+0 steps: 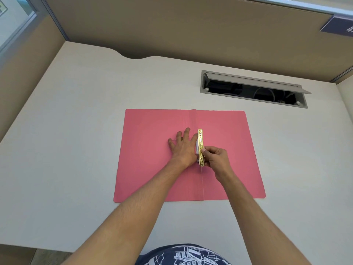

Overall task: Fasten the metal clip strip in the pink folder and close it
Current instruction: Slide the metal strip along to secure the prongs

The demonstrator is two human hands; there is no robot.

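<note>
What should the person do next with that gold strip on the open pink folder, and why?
Probably slide the small catch home with the right hand. Its fingertips already pinch the gold metal clip strip near its lower end, the strip lies along the crease of the open pink card folder, and the left hand lies flat beside it on the folder. Closing likely comes after.

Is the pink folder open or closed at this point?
Open. The pink folder lies spread flat on the desk, both covers showing, with the metal clip strip exposed along its spine.
</note>
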